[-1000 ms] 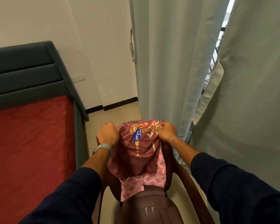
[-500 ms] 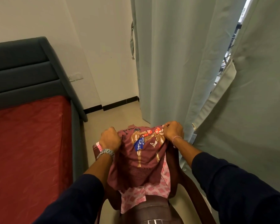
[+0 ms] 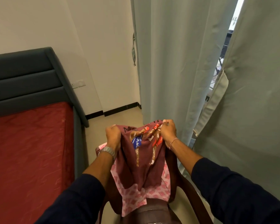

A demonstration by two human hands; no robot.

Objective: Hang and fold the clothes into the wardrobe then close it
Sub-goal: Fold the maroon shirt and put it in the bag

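Maroon printed shirt (image 3: 142, 159) held up over the back of a dark brown chair (image 3: 173, 173), top edge bunched between both hands, lower part hanging free down the backrest. Boxer-style graphic facing the camera. Left hand (image 3: 114, 138) curled tight round the left top corner, wristwatch (image 3: 109, 150) below it. Right hand (image 3: 168, 132) pinching the right top corner, fingers closed on cloth, thin bracelet (image 3: 174, 140) at the wrist. Corners gripped apart, probably to spread the garment flat for lifting off and folding or hanging. Pink patterned garment (image 3: 132, 196) underneath, draped on the same chair back, touching the shirt, untouched by either hand. Looks like a pile waiting its turn. Chair seat partly visible at bottom edge. Red-covered bed (image 3: 27, 151) with grey-blue padded headboard (image 3: 23, 80) to the left, near the chair. Pale grey curtains (image 3: 176, 62) just beyond and to the right, parted at a window gap. Wardrobe not in view. Judged early in the task: clothes not yet put away.
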